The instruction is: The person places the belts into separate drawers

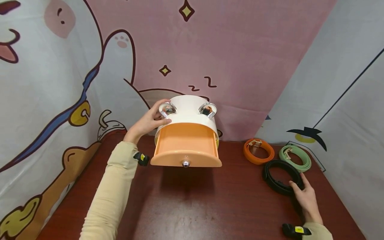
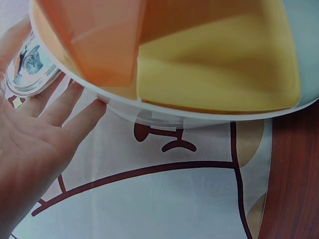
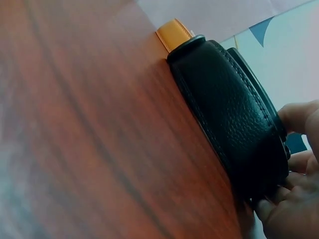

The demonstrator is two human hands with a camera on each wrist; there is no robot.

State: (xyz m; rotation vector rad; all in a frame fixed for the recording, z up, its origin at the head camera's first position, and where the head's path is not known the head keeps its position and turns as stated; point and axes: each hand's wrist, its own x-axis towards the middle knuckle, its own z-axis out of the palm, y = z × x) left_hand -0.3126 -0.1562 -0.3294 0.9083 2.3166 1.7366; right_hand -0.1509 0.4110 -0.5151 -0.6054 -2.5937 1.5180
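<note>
A white rounded box with two silver knobs like eyes stands at the back, its orange drawer pulled out. My left hand rests against the box's upper left, around one silver knob. Its fingers lie fairly straight on the shell. On the right, my right hand pinches the near right edge of a coiled black belt, thumb at its inner side. In the right wrist view the belt stands on its edge, with several fingertips partly hidden behind it.
An orange coiled belt and a green coiled belt lie behind the black one. The reddish-brown table meets a pink and white cartoon cloth at the back and sides.
</note>
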